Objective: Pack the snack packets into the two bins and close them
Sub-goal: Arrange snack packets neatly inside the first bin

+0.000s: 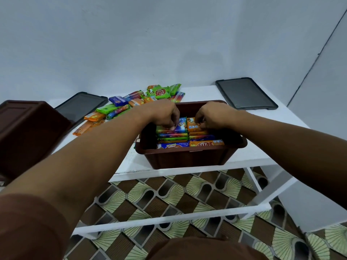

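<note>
A brown bin (189, 156) stands at the front of the white table (249, 152), with two rows of snack packets (187, 139) standing on edge inside it. My left hand (165, 113) reaches into the bin's left row and pinches a blue packet (180, 124) by its top edge. Over the right row, my right hand (212, 115) curls its fingers round an orange packet (193, 125). A pile of loose packets (131, 104) in green, orange and blue lies on the table behind and left of the bin. A second brown bin (28, 132) stands at the far left.
Two dark lids lie flat on the table: one lid (80, 107) at the back left, beside the second bin, the other lid (246, 94) at the back right. A pale wall rises right behind the table. Patterned floor tiles (169, 199) show below the table's open frame.
</note>
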